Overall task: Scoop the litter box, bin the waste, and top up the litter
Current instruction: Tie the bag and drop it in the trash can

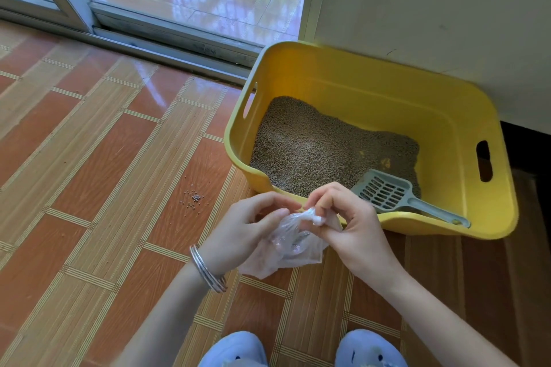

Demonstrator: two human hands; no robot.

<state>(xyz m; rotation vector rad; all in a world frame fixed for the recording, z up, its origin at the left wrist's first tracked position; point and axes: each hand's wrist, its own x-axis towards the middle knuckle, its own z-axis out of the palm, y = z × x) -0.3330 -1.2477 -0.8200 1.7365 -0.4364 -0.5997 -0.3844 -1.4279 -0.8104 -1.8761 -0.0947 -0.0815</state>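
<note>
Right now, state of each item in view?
Yellow plastic litter box: upright, uncovered, part-filled with litter.
Grey slotted plastic scoop: idle in the box, handle on the near rim.
Clear plastic bag: crumpled, neck gathered, held by both hands.
Left hand: holds bag.
Right hand: pinches bag neck.
Spilled granules: scattered on floor.

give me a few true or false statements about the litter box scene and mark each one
1. The grey scoop lies inside the yellow litter box. True.
2. Both hands hold a clear plastic bag. True: the left hand and the right hand pinch it.
3. The right hand grips the scoop's handle. False: the scoop lies untouched.
4. Litter covers the whole floor of the box. False: the right part is bare yellow.
5. A few spilled pellets lie on the floor tiles. True.
</note>
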